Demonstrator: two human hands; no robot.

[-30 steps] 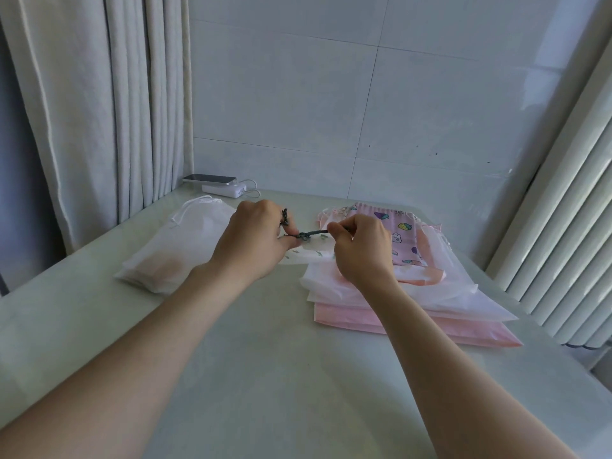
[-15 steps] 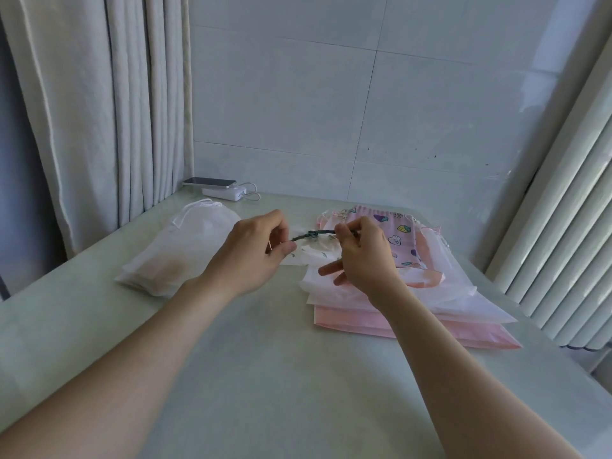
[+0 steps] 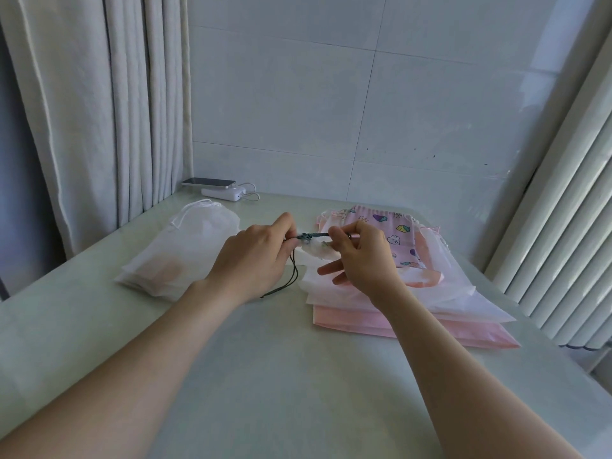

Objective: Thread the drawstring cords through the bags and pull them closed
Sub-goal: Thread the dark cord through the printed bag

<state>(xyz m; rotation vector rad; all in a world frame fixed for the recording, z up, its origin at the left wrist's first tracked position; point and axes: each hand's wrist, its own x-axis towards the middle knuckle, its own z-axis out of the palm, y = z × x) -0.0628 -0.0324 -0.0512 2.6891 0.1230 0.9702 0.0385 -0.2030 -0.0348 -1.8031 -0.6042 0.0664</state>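
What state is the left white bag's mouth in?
Drawn shut: the white bag has its top bunched into a tight, narrow neck.

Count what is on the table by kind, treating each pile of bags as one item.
Bag piles: 2 (white pile on the left, pink-and-white pile on the right)
Small white bag being worked on: 1
Dark cord: 1
Phone: 1
Power bank: 1
Total: 6
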